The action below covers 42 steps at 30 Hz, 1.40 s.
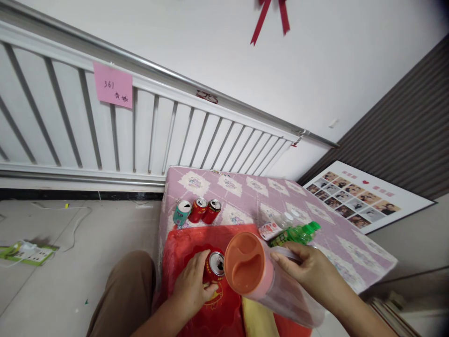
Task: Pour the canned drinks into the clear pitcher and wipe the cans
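Fingers [201,276] of your left hand [191,285] are curled around the red can [214,267], pressed against its side so it stays upright on the red cloth [182,243]. Its pull-tab top faces up, and I can't tell from here whether it's been opened. Steadying it low like that makes sense, since the cloth looks wrinkly and soft.

Moving right, your right hand [308,271] has the clear plastic jug [277,290] by its handle, fingers wrapped shut on the grip. The jug is tipped over on its side, with the orange lid [245,263] pointing at the can and nearly touching it. So the two things are mouth to mouth, pretty much, and the lid is on.

Around that: three more cans sit in a row near the far-left edge of the surface [245,192], a teal can [182,213] and two red ones [205,210], well apart from your hands. Behind the jug lie a green bottle [294,234] and a small clear bottle with a red-and-white label [275,228], just beside your right hand, so that's the crowded side. A yellow cloth [257,318] pokes out under the jug. Your knee [122,290] is at the lower left, over the floor [52,281]. A photo board [365,199] leans off to the right.
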Motion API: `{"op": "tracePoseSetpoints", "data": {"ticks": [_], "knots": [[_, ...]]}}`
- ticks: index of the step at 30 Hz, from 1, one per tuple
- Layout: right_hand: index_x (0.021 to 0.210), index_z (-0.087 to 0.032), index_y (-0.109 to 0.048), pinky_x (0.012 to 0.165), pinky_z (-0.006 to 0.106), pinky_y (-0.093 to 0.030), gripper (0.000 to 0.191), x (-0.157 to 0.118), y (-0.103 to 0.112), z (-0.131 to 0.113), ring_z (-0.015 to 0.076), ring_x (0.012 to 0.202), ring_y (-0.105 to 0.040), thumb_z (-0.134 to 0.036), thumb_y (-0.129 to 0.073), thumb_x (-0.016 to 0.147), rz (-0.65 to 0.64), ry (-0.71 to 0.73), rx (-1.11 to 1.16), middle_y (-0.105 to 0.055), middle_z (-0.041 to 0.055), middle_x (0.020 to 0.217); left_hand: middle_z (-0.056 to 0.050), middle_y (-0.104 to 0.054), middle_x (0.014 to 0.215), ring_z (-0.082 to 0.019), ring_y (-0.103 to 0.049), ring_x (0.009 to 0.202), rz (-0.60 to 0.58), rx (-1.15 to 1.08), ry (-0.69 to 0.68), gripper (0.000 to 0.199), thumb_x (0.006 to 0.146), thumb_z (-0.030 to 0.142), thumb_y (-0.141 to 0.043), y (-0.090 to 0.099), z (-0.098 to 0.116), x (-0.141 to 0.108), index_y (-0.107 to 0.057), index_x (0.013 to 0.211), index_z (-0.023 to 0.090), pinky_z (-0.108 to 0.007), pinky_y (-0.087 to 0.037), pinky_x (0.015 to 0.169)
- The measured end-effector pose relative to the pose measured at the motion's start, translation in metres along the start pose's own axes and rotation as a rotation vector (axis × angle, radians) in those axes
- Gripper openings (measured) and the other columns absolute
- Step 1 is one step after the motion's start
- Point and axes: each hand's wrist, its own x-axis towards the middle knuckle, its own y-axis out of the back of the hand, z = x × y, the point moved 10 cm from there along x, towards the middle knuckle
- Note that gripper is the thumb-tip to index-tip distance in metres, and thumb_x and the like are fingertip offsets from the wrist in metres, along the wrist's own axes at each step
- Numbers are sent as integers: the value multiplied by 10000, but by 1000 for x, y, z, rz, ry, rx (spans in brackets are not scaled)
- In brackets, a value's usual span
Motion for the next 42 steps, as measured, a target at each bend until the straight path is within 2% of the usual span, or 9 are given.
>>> {"op": "tracePoseSetpoints", "data": {"ticks": [10,16,26,42], "knots": [[627,-200,-657,437,221,-375,243,0,-2,3,128,480,-514,-402,-591,745,-23,-16,-15,-584,-37,502,-133,-514,1388,-277,-467,1289,-20,14,9,768,629,143,-678,-1,1,0,-417,1351,159,-440,-381,1094],[617,-201,-650,431,219,-364,246,0,-2,2,125,478,-509,-403,-591,744,-19,-13,-13,-584,-37,504,-123,-510,1394,-287,-469,1290,-8,8,5,769,634,155,-671,-1,0,-1,-410,1356,193,-461,-382,1087],[608,-203,-648,433,218,-374,246,0,0,4,131,480,-518,-409,-600,734,11,-8,-14,-573,-40,489,-125,-513,1393,-285,-470,1289,-11,14,14,764,634,156,-683,0,-1,0,-421,1351,181,-448,-386,1088],[612,-200,-660,416,215,-352,240,2,-1,1,126,470,-510,-395,-590,732,-22,4,-35,-588,-40,496,-115,-513,1392,-278,-471,1289,-17,12,2,760,638,157,-677,0,0,0,-415,1350,192,-449,-383,1092]]}}
